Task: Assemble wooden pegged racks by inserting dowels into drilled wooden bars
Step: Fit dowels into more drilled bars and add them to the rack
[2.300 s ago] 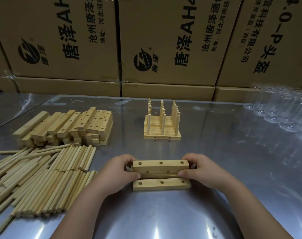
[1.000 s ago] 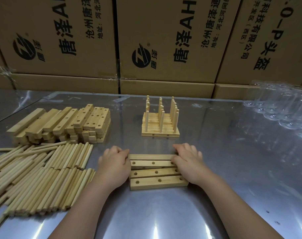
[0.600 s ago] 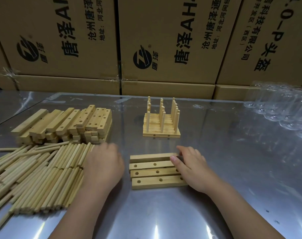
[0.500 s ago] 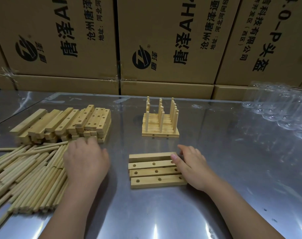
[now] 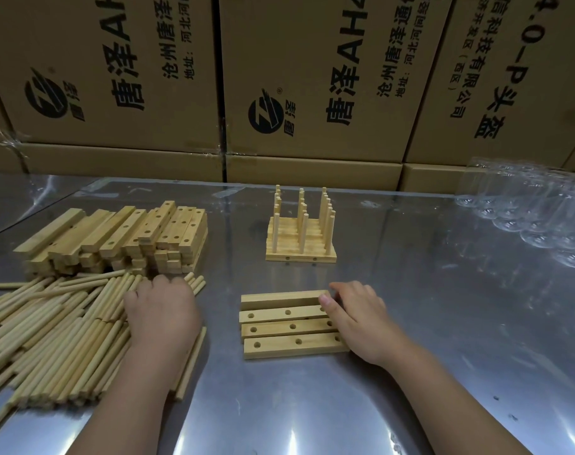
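Steel counter [image 5: 312, 405]: 4 drilled bars [image 5: 289, 327] side by side, R hand [image 5: 358, 320] spread against their right ends; L hand [image 5: 163, 318] on dowel pile [image 5: 49, 339] to their left, grip can't tell

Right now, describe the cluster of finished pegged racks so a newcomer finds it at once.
On the shiny metal table, look beyond the four flat wooden bars toward the brown cardboard boxes. The pale wooden rack cluster stands alone; only it has dowels standing upright.
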